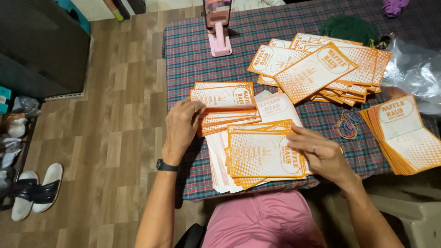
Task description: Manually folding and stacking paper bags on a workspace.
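Note:
My left hand, with a ring and a black wristwatch, rests its fingers on the edge of a stack of orange-and-white printed paper sleeves. Under my right hand, which also wears a ring, lies a nearer pile of the same sleeves; the fingertips press on its right edge. Beneath that pile sits a layer of white, face-down sleeves. Both piles lie on a plaid tablecloth.
A fanned heap of sleeves lies at the back and another stack at the right. Coloured rubber bands, a pink phone stand, a clear plastic bag and a green doily are on the table. Sandals are on the floor.

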